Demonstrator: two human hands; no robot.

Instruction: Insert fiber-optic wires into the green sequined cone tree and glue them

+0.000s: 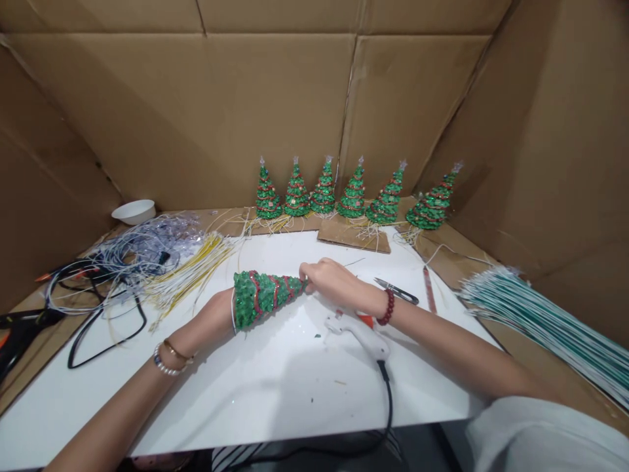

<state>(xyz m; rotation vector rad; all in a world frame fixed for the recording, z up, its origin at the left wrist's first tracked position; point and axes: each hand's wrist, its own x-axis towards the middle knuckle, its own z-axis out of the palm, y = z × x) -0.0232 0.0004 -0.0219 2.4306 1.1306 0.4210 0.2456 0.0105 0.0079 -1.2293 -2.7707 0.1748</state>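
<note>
Nearest tree sideways, tip rightward

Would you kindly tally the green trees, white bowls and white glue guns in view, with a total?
Standing green trees: 6
Held green tree: 1
White bowl: 1
White glue gun: 1
Total: 9

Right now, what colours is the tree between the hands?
The tree is green, banded with red; the head view, the only one, shows it.
</note>
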